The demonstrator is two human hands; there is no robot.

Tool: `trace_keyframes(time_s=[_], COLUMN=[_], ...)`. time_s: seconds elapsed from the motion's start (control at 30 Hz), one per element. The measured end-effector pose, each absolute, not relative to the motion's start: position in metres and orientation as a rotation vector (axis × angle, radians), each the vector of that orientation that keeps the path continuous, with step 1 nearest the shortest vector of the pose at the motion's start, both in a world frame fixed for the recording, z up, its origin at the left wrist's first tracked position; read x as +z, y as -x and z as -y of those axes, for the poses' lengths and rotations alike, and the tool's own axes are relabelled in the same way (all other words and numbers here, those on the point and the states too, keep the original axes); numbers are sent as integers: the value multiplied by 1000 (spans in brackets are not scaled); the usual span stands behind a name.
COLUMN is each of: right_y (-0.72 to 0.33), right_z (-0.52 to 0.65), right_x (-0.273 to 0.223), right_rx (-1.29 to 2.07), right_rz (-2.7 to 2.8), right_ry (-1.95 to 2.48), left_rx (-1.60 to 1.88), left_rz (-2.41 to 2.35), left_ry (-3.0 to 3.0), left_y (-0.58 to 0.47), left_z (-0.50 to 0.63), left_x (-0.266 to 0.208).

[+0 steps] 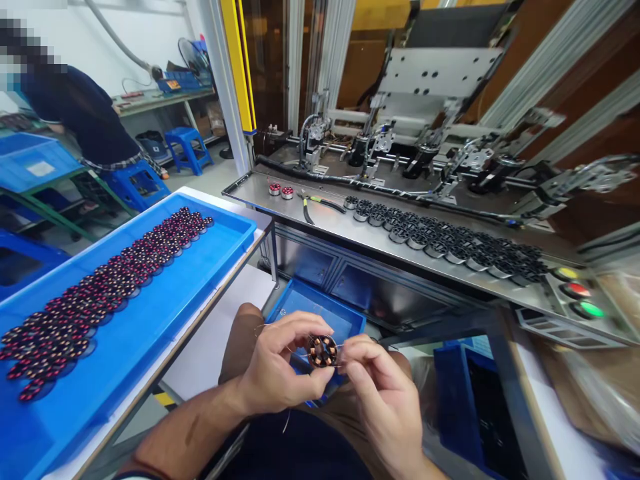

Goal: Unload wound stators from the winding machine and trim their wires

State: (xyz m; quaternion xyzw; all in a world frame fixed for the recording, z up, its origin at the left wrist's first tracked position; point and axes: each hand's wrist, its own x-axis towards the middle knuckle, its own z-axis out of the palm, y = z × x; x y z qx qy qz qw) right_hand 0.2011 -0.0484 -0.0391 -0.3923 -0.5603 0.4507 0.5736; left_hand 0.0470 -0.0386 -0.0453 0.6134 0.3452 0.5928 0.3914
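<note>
Between thumb and fingers, my left hand (287, 367) grips a round motor stator (323, 351) wound with copper coils, held above my lap. Loose thin wire ends stick out from it to both sides. On its right side, my right hand (377, 387) is pinched at the thin wire (341, 355), close against the rim. The fingertips partly cover where that wire leaves the stator. Below both hands lies a blue bin (320, 303) on the floor, between my knees.
At left, a long blue tray (200, 267) holds rows of wound stators (120, 280). Ahead, the metal bench (320, 230) carries black stators (440, 240), two red ones (281, 191) and pliers (320, 203). Winding machinery (420, 147) stands behind; coloured buttons (575, 290) sit at right. A person (80, 113) works at far left.
</note>
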Motion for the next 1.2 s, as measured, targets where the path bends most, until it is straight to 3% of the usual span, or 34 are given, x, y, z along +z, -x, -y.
trace_keyframes(time_s=[0.6,0.93,1.2], right_y=[-207,-199,-224], right_z=[36,52,22], right_x=[-23,-24,-8], right_rx=[748,598,734], right_rz=[1636,1651,1855], right_ry=[831,745,551], left_rx=[1456,1645,1243], left_rz=[-819,-873,-673], left_ry=[-1438,-1586,-1067], left_y=[-48,-50,-46], left_z=[33,39,44], left_x=[-34,-32,-25])
